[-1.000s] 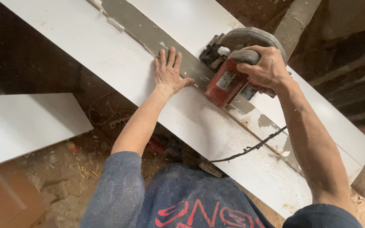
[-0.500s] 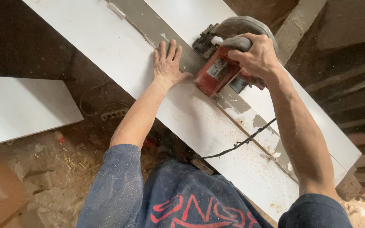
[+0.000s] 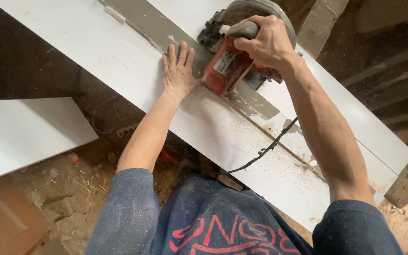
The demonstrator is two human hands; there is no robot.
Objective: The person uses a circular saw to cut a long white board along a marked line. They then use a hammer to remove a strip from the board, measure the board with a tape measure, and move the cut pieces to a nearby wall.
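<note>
My right hand [image 3: 266, 43] grips red circular saw [image 3: 234, 56], upper centre of frame. Left hand [image 3: 179, 72] flat, fingers spread, on white board [image 3: 95, 52] beside it.

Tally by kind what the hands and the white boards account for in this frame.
White boards: 2, the long board being cut and a separate panel
Circular saws: 1, red
Power cords: 1
Hands: 2, left, right
Total: 6
</note>
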